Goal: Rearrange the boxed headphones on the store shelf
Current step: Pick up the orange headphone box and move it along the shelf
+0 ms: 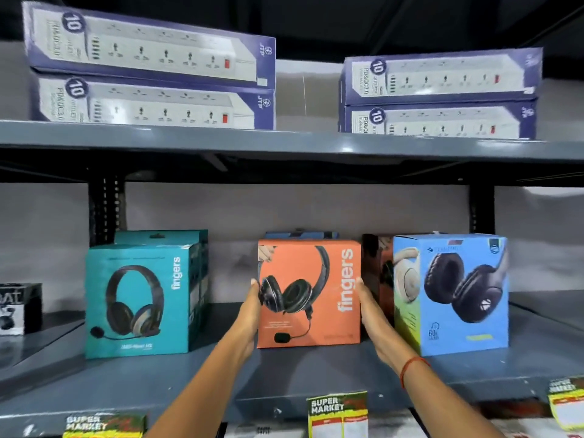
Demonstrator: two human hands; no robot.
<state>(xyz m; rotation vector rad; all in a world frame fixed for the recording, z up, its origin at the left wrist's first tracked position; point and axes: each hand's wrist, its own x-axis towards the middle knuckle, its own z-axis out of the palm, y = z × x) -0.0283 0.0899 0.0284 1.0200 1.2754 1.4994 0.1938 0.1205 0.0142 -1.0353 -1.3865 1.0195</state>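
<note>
An orange headphone box (316,267) stands in the middle of the grey lower shelf (300,371). My left hand (251,314) presses its left side and my right hand (373,320) presses its right side, so both grip it. A teal headphone box (139,298) stands to the left, with another teal box (189,238) behind it. A blue headphone box (452,295) stands to the right, close to my right hand. A dark orange box (376,263) sits behind the gap between orange and blue. Another box top shows behind the orange one.
A black box (19,308) sits at the far left of the lower shelf. The upper shelf (284,140) carries two stacks of purple power-strip boxes (148,67) (439,93). Price tags (338,412) hang on the shelf's front edge.
</note>
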